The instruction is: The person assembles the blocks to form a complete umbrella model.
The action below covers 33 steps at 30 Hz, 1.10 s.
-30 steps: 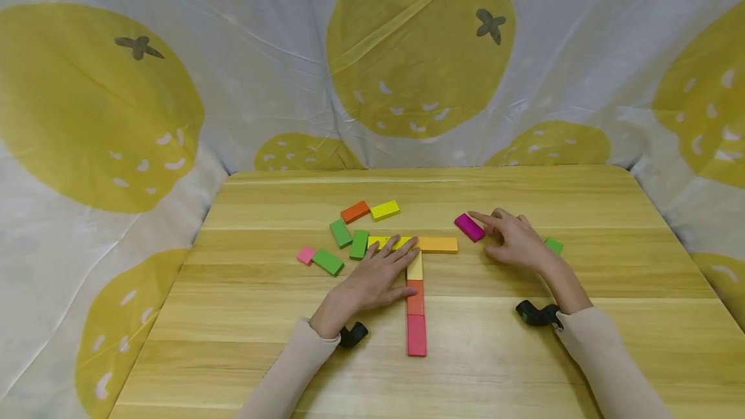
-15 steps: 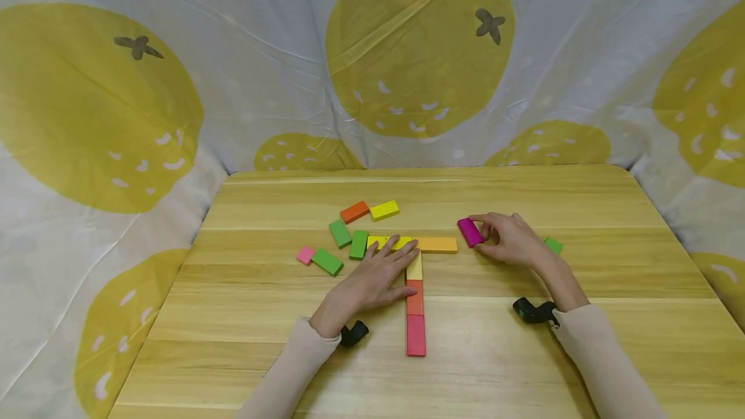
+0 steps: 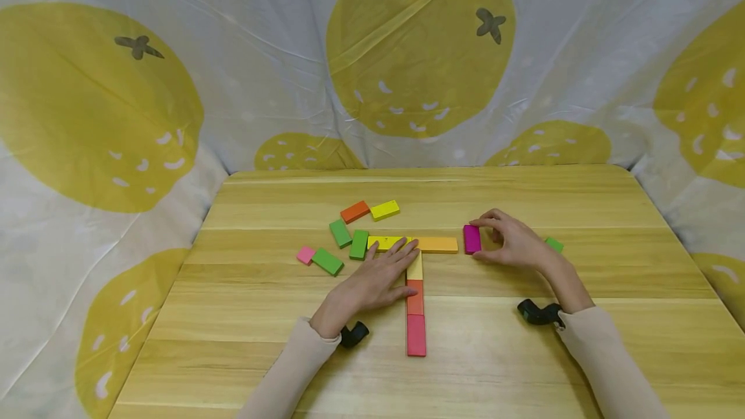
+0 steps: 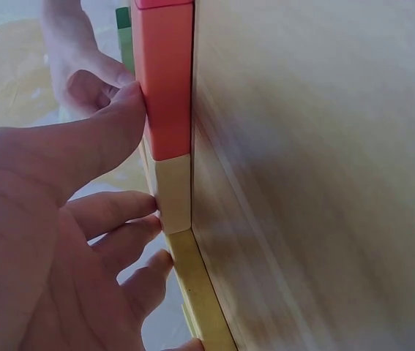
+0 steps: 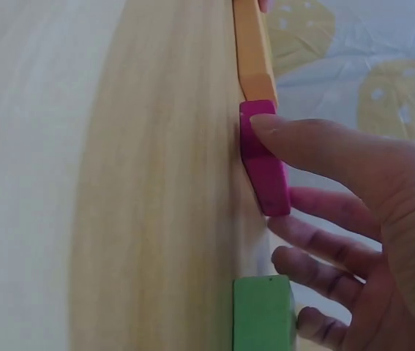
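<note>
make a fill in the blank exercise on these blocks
The right hand pinches the magenta block between finger and ____.
The joined blocks by the left hand form the letter ____.
The small pink block lies by one coloured ____.
Just right of the back orange block lies a ____ one.
Words: thumb, T, green, yellow

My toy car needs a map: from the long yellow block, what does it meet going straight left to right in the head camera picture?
Long yellow block, orange block, magenta block, the person's right hand, green block.
</note>
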Available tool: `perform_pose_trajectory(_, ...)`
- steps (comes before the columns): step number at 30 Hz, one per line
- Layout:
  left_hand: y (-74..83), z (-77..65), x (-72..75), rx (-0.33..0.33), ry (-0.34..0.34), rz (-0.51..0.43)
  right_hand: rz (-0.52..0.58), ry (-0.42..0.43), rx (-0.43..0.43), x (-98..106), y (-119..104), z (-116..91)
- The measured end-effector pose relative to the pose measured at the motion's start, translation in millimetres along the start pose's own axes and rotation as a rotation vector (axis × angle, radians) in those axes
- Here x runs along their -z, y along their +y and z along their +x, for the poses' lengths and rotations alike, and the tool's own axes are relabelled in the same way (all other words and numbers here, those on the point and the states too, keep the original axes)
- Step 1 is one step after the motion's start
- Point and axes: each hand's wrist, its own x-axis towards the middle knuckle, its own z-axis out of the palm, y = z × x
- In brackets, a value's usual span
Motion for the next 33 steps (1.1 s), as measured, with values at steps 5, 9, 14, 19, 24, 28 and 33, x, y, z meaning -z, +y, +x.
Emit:
perform_pose_trajectory(5, -0.2, -0.5, -0.2, 0.000, 0.001, 0.003, 0.048, 0.027, -0.011, -2.7, 3.5, 0.6)
perform_pose_trajectory(9, -0.9, -0.5, -0.8, -0.021, 0.021, -0.010, 0.073, 0.076, -0.061, -5.1, 3.2, 1.7)
perform_pose_trajectory(14, -1.4, 0.3, -1.0, -0.046, 0.041, -0.022, 0.056, 0.133, -0.114, -9.1, 1.2, 3.8)
perform_pose_trajectory(19, -1.5, 0.1, -0.5, -0.043, 0.034, -0.021, 0.010, 0.149, -0.117, -12.8, -1.0, 5.4)
perform_pose_trajectory(24, -2.1, -0.1, -1.1, -0.041, 0.032, -0.019, -0.033, 0.154, -0.119, -15.3, -3.0, 5.8)
perform_pose_trajectory(28, -2.1, -0.2, -1.0, -0.039, 0.032, -0.017, -0.055, 0.166, -0.112, -16.6, -5.1, 6.1)
perform_pose_trajectory(33, -2.1, -0.4, -0.9, -0.031, 0.027, -0.010, -0.060, 0.157, -0.104, -15.9, -5.6, 5.2)
